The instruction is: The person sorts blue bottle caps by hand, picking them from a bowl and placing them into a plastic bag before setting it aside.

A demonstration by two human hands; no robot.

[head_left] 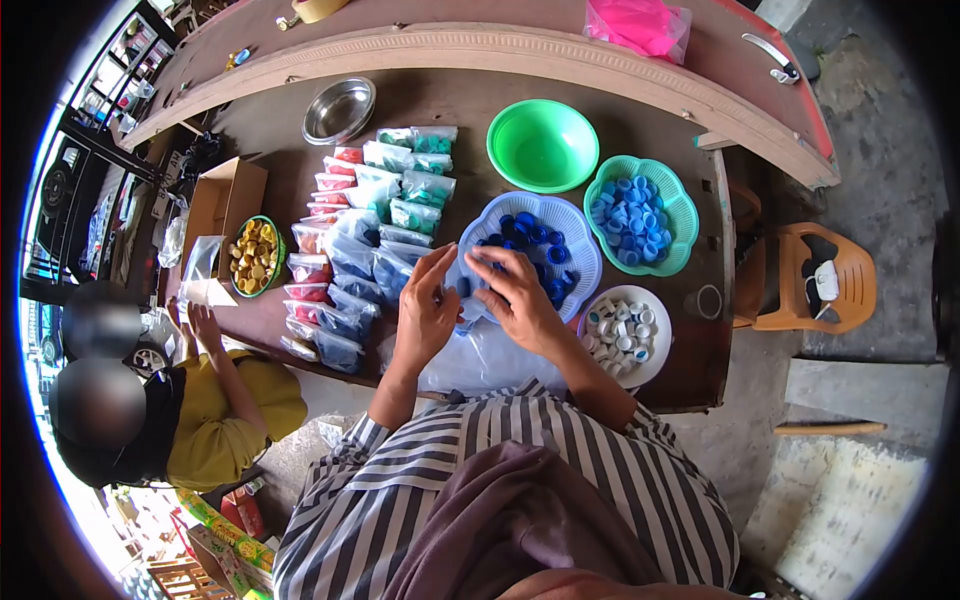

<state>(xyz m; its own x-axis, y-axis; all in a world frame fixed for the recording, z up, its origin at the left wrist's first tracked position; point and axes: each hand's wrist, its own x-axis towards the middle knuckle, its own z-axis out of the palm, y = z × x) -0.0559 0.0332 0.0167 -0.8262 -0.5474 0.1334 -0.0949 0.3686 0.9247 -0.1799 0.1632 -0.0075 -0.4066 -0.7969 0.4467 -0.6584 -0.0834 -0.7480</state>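
Note:
My left hand (pixel 430 298) and my right hand (pixel 515 295) are raised close together over the near left rim of a periwinkle-blue basket (pixel 588 262). Between them is a small clear plastic bag (pixel 460 283), pinched by the fingers of both hands, with something bluish showing through it. Dark blue bottle caps (pixel 557 254) lie in the basket, partly hidden by my right hand. Below my wrists, clear plastic bags (pixel 470 358) lie flat at the table edge.
Filled bags (pixel 375 190) stand in rows to the left. Right are a teal basket of light blue caps (pixel 640 212), a bowl of white caps (pixel 622 335) and a clear cup (pixel 707 301). Behind stands a green bowl (pixel 540 150). A co-worker (pixel 225 410) sits left, near yellow caps (pixel 256 256).

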